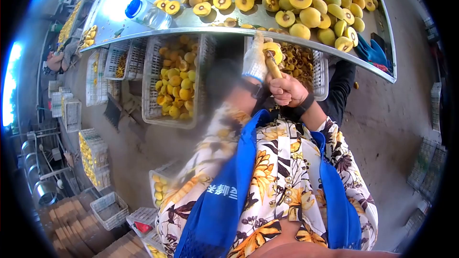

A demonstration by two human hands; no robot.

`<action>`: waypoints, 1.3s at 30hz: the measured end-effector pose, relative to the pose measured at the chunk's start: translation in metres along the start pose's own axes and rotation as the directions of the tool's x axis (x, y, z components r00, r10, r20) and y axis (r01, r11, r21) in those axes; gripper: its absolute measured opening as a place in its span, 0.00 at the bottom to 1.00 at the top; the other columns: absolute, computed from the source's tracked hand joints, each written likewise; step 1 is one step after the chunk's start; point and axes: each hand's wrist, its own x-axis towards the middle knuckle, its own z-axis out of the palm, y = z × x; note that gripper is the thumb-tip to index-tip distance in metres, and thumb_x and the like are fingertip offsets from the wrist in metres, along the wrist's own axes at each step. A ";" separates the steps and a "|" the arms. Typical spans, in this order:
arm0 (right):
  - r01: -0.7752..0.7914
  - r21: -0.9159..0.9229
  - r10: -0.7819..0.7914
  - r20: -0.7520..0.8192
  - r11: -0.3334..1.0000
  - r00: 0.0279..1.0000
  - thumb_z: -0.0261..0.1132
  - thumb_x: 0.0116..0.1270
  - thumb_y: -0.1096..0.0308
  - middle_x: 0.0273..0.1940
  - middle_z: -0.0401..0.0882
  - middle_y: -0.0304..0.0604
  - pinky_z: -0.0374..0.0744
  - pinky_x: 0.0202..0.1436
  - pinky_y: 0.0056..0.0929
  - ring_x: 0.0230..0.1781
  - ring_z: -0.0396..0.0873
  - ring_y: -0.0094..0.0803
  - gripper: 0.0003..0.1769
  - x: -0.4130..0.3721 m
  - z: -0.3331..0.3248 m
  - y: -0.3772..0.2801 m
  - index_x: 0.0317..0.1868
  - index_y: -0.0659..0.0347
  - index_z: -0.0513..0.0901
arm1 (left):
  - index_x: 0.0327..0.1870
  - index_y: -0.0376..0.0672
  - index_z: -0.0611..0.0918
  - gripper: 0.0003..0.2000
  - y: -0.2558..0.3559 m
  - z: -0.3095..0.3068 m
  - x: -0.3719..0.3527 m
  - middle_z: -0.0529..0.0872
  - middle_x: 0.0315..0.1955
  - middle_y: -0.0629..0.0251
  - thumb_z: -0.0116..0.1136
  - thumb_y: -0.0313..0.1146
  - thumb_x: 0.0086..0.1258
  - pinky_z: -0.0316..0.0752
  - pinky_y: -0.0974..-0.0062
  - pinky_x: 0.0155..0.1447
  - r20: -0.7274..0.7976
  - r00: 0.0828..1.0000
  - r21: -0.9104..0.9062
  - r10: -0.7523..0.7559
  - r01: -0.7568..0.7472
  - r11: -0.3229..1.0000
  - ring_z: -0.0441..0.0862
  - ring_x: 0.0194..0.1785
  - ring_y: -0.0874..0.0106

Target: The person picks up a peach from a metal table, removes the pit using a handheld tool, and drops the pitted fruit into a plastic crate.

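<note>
**Metal table [110,26] ahead, halved yellow fruit [274,48] in my grip**

My gloved left hand [256,61] grasps the fruit; my bare right hand [288,90] is clenched round a wooden-handled tool [274,69], its metal end at the cut face. If slick flesh makes the fruit twist, the tool could skid into my left hand. The fruit lies just beyond my right hand, near the table's edge, above a crate [322,75].

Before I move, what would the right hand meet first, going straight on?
Most likely the fruit half in the left hand: the tool in the right hand points at it and seems to touch it, though depth is unclear.
</note>
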 end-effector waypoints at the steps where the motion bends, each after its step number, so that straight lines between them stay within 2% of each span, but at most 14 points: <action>1: 0.018 0.024 -0.018 0.004 1.000 1.000 0.54 0.66 0.74 0.18 0.63 0.31 0.57 0.07 0.15 0.06 0.54 0.15 0.04 0.003 0.000 0.002 0.41 0.60 0.69 | 0.42 0.42 0.75 0.20 -0.004 -0.010 0.009 0.80 0.27 0.61 0.50 0.52 0.69 0.74 0.74 0.25 0.005 1.000 -0.021 -0.004 0.004 1.000 0.78 0.24 0.68; 2: 0.071 0.023 -0.072 0.024 0.997 0.997 0.53 0.67 0.73 0.18 0.63 0.31 0.58 0.08 0.16 0.06 0.54 0.15 0.04 0.002 0.005 0.006 0.42 0.59 0.69 | 0.43 0.45 0.74 0.21 0.006 -0.032 0.017 0.80 0.32 0.62 0.48 0.56 0.68 0.76 0.68 0.36 0.167 0.941 -0.206 -0.293 0.324 0.923 0.79 0.34 0.67; 5: 0.103 0.104 -0.113 0.095 0.989 0.989 0.53 0.68 0.73 0.18 0.62 0.31 0.58 0.08 0.16 0.07 0.54 0.15 0.06 0.000 -0.009 -0.001 0.44 0.59 0.69 | 0.43 0.46 0.73 0.24 0.035 -0.090 0.038 0.80 0.35 0.63 0.46 0.61 0.67 0.74 0.66 0.43 -0.119 0.977 -0.455 -0.176 0.104 0.885 0.78 0.37 0.68; 9: -0.062 -0.501 -0.122 -0.326 0.863 0.938 0.56 0.66 0.69 0.20 0.70 0.35 0.64 0.11 0.19 0.09 0.63 0.18 0.07 0.003 -0.014 -0.006 0.42 0.60 0.71 | 0.49 0.43 0.76 0.25 0.106 -0.145 0.010 0.81 0.41 0.60 0.54 0.56 0.63 0.75 0.69 0.44 -0.353 0.881 0.369 0.314 -0.178 0.912 0.79 0.42 0.67; 11: -0.117 -0.974 -0.576 0.015 -0.192 0.818 0.63 0.58 0.62 0.25 0.78 0.58 0.76 0.28 0.39 0.22 0.78 0.48 0.16 0.011 -0.078 0.020 0.37 0.68 0.74 | 0.50 0.43 0.79 0.25 0.138 -0.149 0.005 0.81 0.45 0.58 0.58 0.54 0.59 0.74 0.66 0.48 -0.417 0.689 0.832 0.592 0.027 0.554 0.79 0.44 0.64; 13: -0.365 -0.922 -0.500 -0.257 -0.130 0.827 0.63 0.57 0.60 0.30 0.77 0.62 0.76 0.36 0.43 0.30 0.77 0.57 0.17 0.009 -0.068 0.018 0.38 0.68 0.75 | 0.43 0.45 0.83 0.22 0.152 -0.176 0.036 0.80 0.45 0.55 0.60 0.53 0.56 0.73 0.63 0.51 0.074 0.477 0.988 0.876 0.084 -0.129 0.79 0.47 0.58; 17: -0.180 -0.976 -0.488 -0.218 0.125 0.845 0.63 0.56 0.61 0.32 0.78 0.58 0.76 0.37 0.43 0.33 0.78 0.52 0.14 0.013 -0.056 0.031 0.35 0.65 0.76 | 0.52 0.54 0.79 0.24 0.182 -0.120 0.088 0.76 0.52 0.50 0.61 0.52 0.53 0.73 0.61 0.52 0.307 0.603 0.924 0.736 -0.003 -0.383 0.77 0.50 0.53; 19: -0.187 -0.982 -0.467 -0.163 -0.006 0.869 0.65 0.55 0.60 0.29 0.77 0.58 0.75 0.34 0.44 0.31 0.77 0.54 0.15 0.001 -0.032 0.030 0.33 0.63 0.75 | 0.53 0.50 0.79 0.26 0.184 -0.071 0.099 0.76 0.52 0.47 0.61 0.53 0.55 0.70 0.62 0.58 0.253 0.745 0.891 0.617 0.068 -0.448 0.74 0.55 0.53; 26: -0.112 -0.994 -0.601 -0.095 0.010 0.793 0.65 0.55 0.61 0.26 0.77 0.58 0.75 0.33 0.44 0.29 0.77 0.55 0.15 -0.003 -0.022 0.035 0.36 0.64 0.74 | 0.53 0.45 0.79 0.27 0.176 -0.079 0.164 0.81 0.45 0.45 0.64 0.48 0.51 0.70 0.62 0.59 0.193 0.880 0.920 0.435 -0.009 -0.391 0.76 0.53 0.54; 29: -0.097 -0.980 -0.696 -0.192 0.174 0.691 0.63 0.58 0.63 0.25 0.79 0.52 0.77 0.33 0.38 0.27 0.80 0.42 0.14 0.002 -0.017 0.017 0.37 0.66 0.75 | 0.54 0.34 0.76 0.30 0.178 -0.038 0.088 0.82 0.47 0.50 0.69 0.40 0.50 0.73 0.72 0.55 0.148 0.962 0.958 0.230 -0.198 0.210 0.78 0.52 0.65; 31: 0.038 -0.979 -0.758 -0.132 0.202 0.638 0.61 0.63 0.64 0.25 0.80 0.43 0.76 0.25 0.29 0.20 0.77 0.27 0.14 0.010 -0.013 -0.002 0.41 0.67 0.73 | 0.58 0.31 0.71 0.34 0.156 -0.047 0.074 0.81 0.47 0.54 0.70 0.39 0.50 0.73 0.75 0.54 0.515 0.801 0.837 0.304 -0.547 0.024 0.78 0.50 0.70; 34: 0.286 -0.684 -0.626 -0.317 0.671 0.712 0.56 0.69 0.60 0.22 0.76 0.39 0.62 0.11 0.18 0.09 0.65 0.19 0.16 0.016 0.027 -0.034 0.48 0.63 0.68 | 0.58 0.38 0.72 0.29 0.103 -0.028 0.011 0.77 0.52 0.54 0.66 0.38 0.55 0.72 0.71 0.58 0.615 0.699 0.759 0.364 -0.650 -0.036 0.76 0.53 0.64; 38: 0.338 -0.731 -0.649 -0.184 0.592 0.738 0.55 0.69 0.62 0.20 0.70 0.35 0.62 0.11 0.18 0.09 0.63 0.18 0.13 0.029 0.014 -0.037 0.47 0.62 0.69 | 0.66 0.49 0.64 0.37 0.042 -0.020 -0.023 0.71 0.56 0.51 0.66 0.30 0.52 0.77 0.68 0.54 0.716 0.619 0.695 0.322 -0.674 -0.249 0.77 0.53 0.55; 39: 0.361 -0.697 -0.642 -0.185 0.620 0.744 0.55 0.69 0.62 0.20 0.68 0.34 0.62 0.11 0.17 0.09 0.62 0.18 0.13 0.023 0.022 -0.040 0.47 0.61 0.69 | 0.67 0.45 0.62 0.36 0.039 -0.017 -0.031 0.71 0.57 0.53 0.65 0.32 0.55 0.75 0.68 0.56 0.720 0.586 0.645 0.373 -0.762 -0.048 0.77 0.54 0.58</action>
